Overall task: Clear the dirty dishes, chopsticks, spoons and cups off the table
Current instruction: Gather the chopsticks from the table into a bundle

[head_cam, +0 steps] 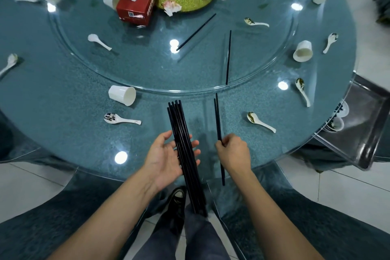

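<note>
Left hand (166,158), fingers spread, cradles a black chopstick bundle (179,124) near a tipped white cup (122,95). Right hand (234,154) pinches two black chopsticks (217,118).

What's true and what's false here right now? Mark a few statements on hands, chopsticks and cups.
1. A bundle of black chopsticks rests across the left hand. True.
2. The right hand is empty. False: it pinches a pair of black chopsticks.
3. Every cup stands upright. False: the white paper cup nearest the bundle lies on its side.
4. The red tissue box sits on the round glass turntable. True.
5. No chopstick remains on the turntable. False: two single black chopsticks lie there.
</note>
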The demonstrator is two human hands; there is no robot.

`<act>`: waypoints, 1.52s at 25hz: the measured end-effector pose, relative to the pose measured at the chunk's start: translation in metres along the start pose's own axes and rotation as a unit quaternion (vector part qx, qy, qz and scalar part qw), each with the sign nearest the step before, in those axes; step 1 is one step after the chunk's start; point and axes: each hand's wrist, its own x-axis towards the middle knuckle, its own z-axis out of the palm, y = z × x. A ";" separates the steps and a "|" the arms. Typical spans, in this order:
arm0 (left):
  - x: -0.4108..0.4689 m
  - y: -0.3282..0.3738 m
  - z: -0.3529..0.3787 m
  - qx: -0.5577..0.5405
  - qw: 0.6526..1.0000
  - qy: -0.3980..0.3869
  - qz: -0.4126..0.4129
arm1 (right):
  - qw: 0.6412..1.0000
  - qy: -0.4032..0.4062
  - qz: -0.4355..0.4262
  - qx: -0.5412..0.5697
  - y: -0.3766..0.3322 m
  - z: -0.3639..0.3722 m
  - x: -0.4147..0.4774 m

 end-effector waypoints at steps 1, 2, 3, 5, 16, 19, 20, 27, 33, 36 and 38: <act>0.001 -0.001 0.003 0.001 1.000 0.002 0.003 | 1.000 -0.003 -0.015 0.014 -0.002 -0.008 -0.004; 0.002 -0.003 0.007 0.001 1.000 0.001 0.005 | 0.999 -0.008 -0.032 0.027 -0.005 -0.016 -0.008; 0.003 -0.004 0.011 0.002 1.000 -0.001 0.007 | 0.998 -0.014 -0.051 0.041 -0.010 -0.025 -0.013; 0.005 -0.005 0.023 0.002 1.000 -0.004 0.011 | 0.994 -0.030 -0.084 0.063 -0.018 -0.040 -0.022; 0.010 -0.009 0.069 -0.033 0.999 -0.022 0.035 | 0.984 -0.053 -0.167 0.031 -0.017 -0.074 -0.041; 0.010 -0.008 0.070 -0.054 0.997 -0.034 0.032 | 0.982 -0.049 -0.179 0.044 -0.016 -0.079 -0.041; 0.010 -0.007 0.071 -0.058 0.997 -0.040 0.029 | 0.981 -0.047 -0.180 0.051 -0.016 -0.080 -0.041; 0.028 0.023 0.067 -0.060 0.996 -0.054 0.028 | 0.982 -0.017 -0.174 0.068 -0.034 -0.080 -0.019; 0.044 0.062 0.059 -0.049 0.997 -0.054 0.029 | 0.989 0.015 -0.140 0.043 -0.059 -0.085 0.033; 0.051 0.082 0.056 -0.047 0.997 -0.056 0.027 | 0.993 0.025 -0.106 0.042 -0.072 -0.086 0.070; 0.056 0.095 0.055 -0.048 0.997 -0.054 0.027 | 0.994 0.031 -0.092 0.039 -0.081 -0.084 0.096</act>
